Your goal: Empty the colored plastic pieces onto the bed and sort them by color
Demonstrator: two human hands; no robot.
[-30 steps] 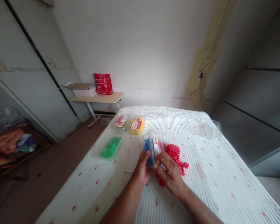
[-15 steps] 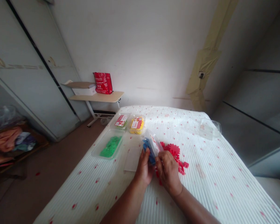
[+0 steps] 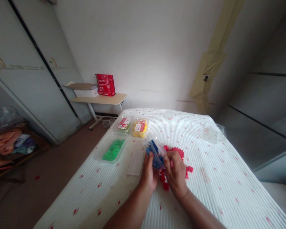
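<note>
My left hand (image 3: 148, 173) is wrapped round a clear plastic box (image 3: 157, 161) of blue plastic pieces, held tilted over the table. My right hand (image 3: 175, 171) pinches the box's clear lid (image 3: 160, 147) at its near right edge. The lid stands raised at an angle, and blue pieces show beside and through it. Whether it is fully detached I cannot tell. Red plastic pieces (image 3: 178, 151) lie in a loose heap under and behind my right hand, partly hidden by it.
A open tub of green pieces (image 3: 114, 149) stands at left. Behind it sit two labelled boxes, one with yellow pieces (image 3: 140, 128), one with green (image 3: 123, 123). A flat white rectangle (image 3: 135, 163) lies beside my left hand. An empty clear container (image 3: 214, 132) stands at far right.
The lid has turned away from the box, so its label no longer faces me and more blue pieces show. My right hand has shifted slightly right; my left hand has barely moved.
</note>
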